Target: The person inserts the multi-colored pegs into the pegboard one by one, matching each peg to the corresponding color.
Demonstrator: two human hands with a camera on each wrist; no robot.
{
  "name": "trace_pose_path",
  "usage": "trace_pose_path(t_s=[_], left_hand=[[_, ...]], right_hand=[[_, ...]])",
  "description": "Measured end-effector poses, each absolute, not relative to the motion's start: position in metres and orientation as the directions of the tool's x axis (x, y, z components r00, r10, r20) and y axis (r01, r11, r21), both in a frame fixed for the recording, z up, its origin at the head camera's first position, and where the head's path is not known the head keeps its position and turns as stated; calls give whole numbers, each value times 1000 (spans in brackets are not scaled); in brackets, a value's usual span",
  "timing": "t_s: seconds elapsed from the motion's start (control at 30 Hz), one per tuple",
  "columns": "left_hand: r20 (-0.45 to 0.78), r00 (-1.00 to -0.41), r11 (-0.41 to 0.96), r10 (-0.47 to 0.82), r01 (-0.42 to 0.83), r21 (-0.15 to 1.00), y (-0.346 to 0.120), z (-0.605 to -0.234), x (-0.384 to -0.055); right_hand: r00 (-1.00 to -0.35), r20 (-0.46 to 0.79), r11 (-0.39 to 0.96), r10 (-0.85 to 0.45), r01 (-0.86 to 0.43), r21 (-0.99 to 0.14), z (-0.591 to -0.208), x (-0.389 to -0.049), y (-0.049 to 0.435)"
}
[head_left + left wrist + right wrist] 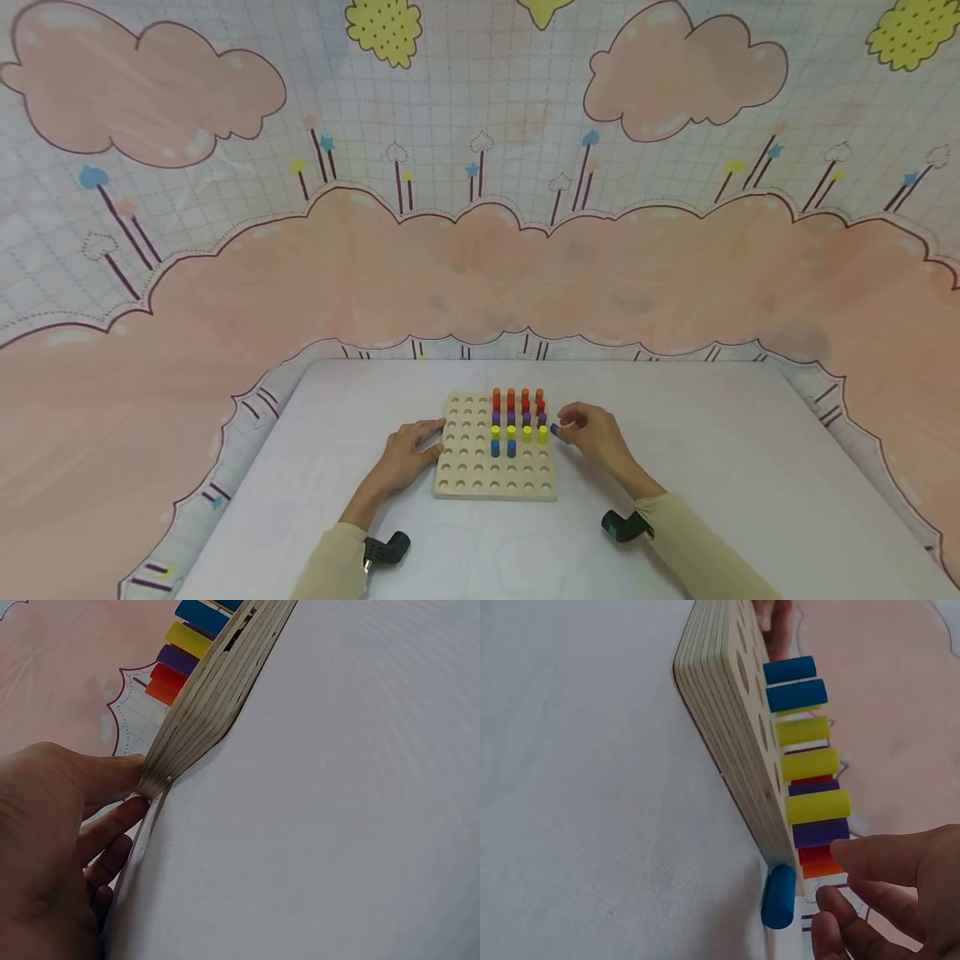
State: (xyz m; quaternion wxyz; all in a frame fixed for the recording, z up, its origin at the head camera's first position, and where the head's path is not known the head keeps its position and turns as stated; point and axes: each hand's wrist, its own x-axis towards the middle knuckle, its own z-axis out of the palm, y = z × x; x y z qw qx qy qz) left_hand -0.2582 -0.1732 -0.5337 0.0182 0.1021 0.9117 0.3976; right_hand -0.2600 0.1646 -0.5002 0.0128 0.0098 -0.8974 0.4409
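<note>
A wooden pegboard [450, 492] lies on the white table, with rows of orange, red, purple and yellow pegs [527, 434] upright on its right side. Two blue pegs [503, 448] stand in the row nearest the person behind the yellow ones. My left hand [407, 454] touches the board's left edge with thumb and fingertips. My right hand [596, 435] is just beyond the right edge, thumb and fingers apart. A loose blue peg [780, 898] sits beside the board's edge, close to those fingertips but outside them in the right wrist view.
Bare holes [461, 452] fill the board's left side and front rows. The white table [675, 417] extends around the board. Behind it hangs a cloth [450, 275] printed with clouds. A dark wrist device [627, 527] is on each forearm.
</note>
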Motion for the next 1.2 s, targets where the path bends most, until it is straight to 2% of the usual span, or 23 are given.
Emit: trace_pose_path(t_s=[0.6, 1.03, 1.2], left_hand=[[41, -982, 666, 184, 155, 729, -171, -534, -258], [31, -983, 671, 181, 147, 727, -171, -533, -260], [30, -983, 673, 181, 146, 725, -170, -533, -260]], right_hand=[[-1000, -25, 702, 1, 18, -712, -514, -275, 165], [-1000, 21, 633, 8, -11, -774, -501, -261, 178], [-997, 75, 612, -7, -64, -788, -497, -247, 172]])
